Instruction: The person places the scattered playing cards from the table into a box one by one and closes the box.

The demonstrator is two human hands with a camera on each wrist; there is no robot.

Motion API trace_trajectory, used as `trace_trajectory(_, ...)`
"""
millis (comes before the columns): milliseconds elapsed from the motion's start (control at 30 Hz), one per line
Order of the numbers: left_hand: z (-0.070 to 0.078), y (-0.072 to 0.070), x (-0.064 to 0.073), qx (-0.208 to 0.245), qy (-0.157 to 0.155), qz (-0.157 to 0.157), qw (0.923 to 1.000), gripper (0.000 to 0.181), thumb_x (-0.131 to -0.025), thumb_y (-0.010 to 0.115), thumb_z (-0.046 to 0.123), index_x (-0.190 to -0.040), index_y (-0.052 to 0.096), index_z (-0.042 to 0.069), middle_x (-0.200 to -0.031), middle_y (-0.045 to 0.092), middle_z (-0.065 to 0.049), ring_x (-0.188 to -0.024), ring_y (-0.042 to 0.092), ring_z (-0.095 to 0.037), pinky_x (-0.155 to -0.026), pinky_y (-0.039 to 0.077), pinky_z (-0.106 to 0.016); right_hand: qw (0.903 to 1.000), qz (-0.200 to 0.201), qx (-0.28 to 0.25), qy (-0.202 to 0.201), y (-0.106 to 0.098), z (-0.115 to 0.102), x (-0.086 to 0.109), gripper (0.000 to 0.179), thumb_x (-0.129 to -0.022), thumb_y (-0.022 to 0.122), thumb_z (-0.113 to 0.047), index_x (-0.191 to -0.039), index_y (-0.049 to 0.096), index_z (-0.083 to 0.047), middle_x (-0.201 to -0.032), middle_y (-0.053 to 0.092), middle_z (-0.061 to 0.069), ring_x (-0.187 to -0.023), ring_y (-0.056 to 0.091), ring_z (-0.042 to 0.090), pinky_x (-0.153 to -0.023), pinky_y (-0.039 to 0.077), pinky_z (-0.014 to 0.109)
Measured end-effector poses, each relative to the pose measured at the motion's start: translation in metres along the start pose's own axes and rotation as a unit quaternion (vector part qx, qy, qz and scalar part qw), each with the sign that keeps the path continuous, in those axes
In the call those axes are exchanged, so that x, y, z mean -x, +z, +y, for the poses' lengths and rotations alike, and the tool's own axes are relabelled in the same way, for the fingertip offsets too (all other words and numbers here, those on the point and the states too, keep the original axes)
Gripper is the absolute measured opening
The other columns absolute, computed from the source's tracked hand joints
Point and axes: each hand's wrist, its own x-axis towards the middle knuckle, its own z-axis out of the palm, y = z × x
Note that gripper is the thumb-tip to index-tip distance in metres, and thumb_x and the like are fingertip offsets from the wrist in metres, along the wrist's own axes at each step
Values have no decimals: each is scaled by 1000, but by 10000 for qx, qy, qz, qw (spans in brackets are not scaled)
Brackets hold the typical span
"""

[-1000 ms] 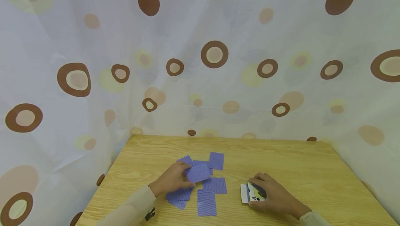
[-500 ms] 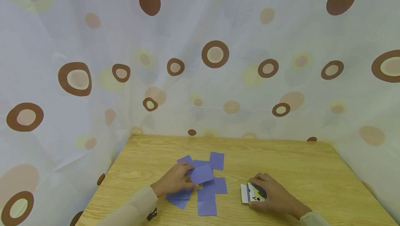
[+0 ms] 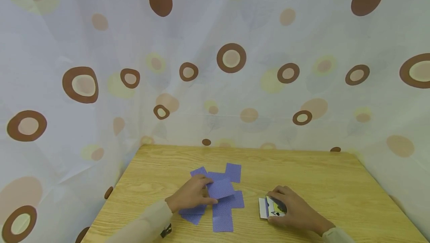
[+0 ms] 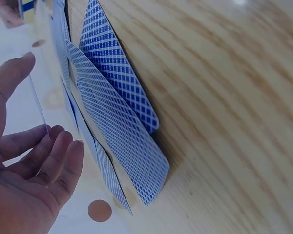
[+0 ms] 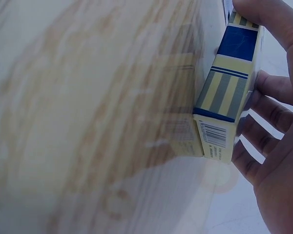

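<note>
Between thumb and fingers, my left hand point(image 3: 191, 194) holds a blue-backed playing card point(image 3: 221, 188) by its edges, raised over the scattered cards. In the left wrist view the held card point(image 4: 37, 102) appears as a thin edge between thumb and fingertips. Several more blue-backed cards point(image 3: 223, 218) lie face down on the table, some overlapping. To the right, my right hand point(image 3: 295, 211) grips a card box point(image 3: 275, 207) with an ace of spades on its face and a white flap out to the left. The right wrist view shows the box's striped side point(image 5: 219, 95) and barcode end.
The wooden table point(image 3: 322, 175) runs back to a dotted curtain point(image 3: 262, 97) behind and on both sides. One card point(image 3: 233, 172) lies farthest back in the spread. A dark object point(image 3: 166, 230) shows beneath the left sleeve.
My left hand has moved a little to the right, carrying the held card with it over the other cards. My right hand and the card box have stayed in place.
</note>
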Motion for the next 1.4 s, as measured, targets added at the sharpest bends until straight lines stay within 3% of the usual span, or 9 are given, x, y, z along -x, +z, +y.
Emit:
trace_trajectory(500,12,1,-5,56,46,-106,9999,77,-85,80,56,-136,64,1,-130,65,-8,-111,60,-15,-96,52,-33,9999,28,82,-83,-1,1,-1,75,-85,74,-67,-134,66,-10,-122,55,-8,-108,53,13,-89,54,44)
trace_trajectory(800,16,4,-7,46,244,-81,9997,76,-85,80,56,-134,65,0,-131,65,-9,-119,58,-19,-101,50,-35,9998,74,44,-186,-1,1,0,74,-85,74,-65,-134,67,-9,-122,56,-7,-106,53,13,-86,54,41)
trace_trajectory(1000,18,7,-8,-73,375,-157,9991,75,-86,79,57,-133,66,1,-126,65,-7,-113,58,-15,-96,51,-31,9999,33,49,-84,2,3,0,76,-84,73,-68,-134,67,-10,-122,55,-10,-106,51,10,-87,53,38)
trace_trajectory(1233,25,8,-11,-205,352,-232,9989,74,-86,79,57,-135,66,3,-129,65,-5,-119,58,-17,-102,49,-32,10000,-48,23,32,2,2,-1,77,-84,74,-68,-134,67,-11,-122,55,-11,-105,49,8,-86,52,36)
trace_trajectory(1400,30,8,-11,-79,349,-255,9990,74,-85,80,56,-135,65,3,-128,65,-4,-117,59,-15,-99,50,-30,10000,-43,19,34,2,2,0,76,-84,74,-68,-134,67,-11,-122,55,-10,-106,50,9,-87,52,38)
